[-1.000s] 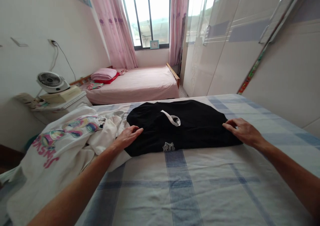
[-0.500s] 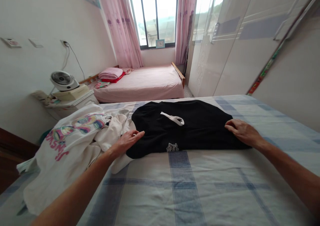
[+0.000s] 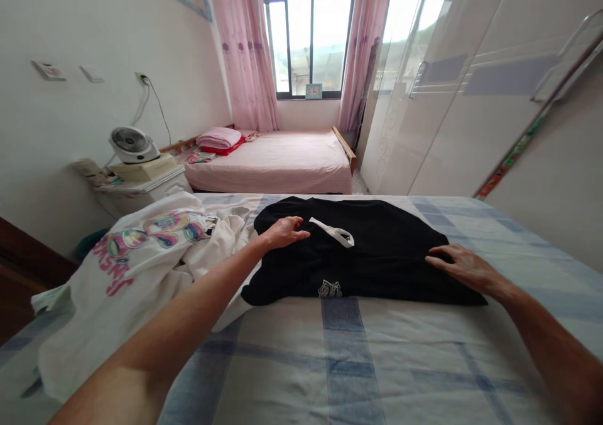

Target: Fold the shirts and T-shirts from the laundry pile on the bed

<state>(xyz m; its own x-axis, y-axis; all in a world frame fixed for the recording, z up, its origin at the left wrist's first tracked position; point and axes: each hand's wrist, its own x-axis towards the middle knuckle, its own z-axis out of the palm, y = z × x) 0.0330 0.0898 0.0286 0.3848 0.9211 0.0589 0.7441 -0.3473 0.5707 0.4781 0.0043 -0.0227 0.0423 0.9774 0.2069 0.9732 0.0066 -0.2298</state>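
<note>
A black garment [image 3: 386, 243] lies flat and folded across the bed, a white crest print [image 3: 330, 288] at its near edge. On top of it is a white looped band [image 3: 333, 231], perhaps part of its neckline; I cannot tell. My left hand [image 3: 285, 231] is over the garment's left part, just left of the band, fingers apart and holding nothing. At the right side, my right hand [image 3: 464, 267] rests on the black cloth with thumb and forefinger apart. Left of the garment lies a rumpled white shirt [image 3: 155, 274] with a colourful sunglasses print.
The bed [image 3: 282, 375] has a blue-and-white checked sheet. Beyond it stands a second bed with a pink sheet [image 3: 292, 161]. A small fan [image 3: 134, 144] sits on a cabinet at left, and a glossy wardrobe [image 3: 452, 98] lines the right.
My left hand has moved right and away from me, from the garment's left edge to beside the white band. My right hand stays at the right side; its thumb and forefinger look slightly farther apart.
</note>
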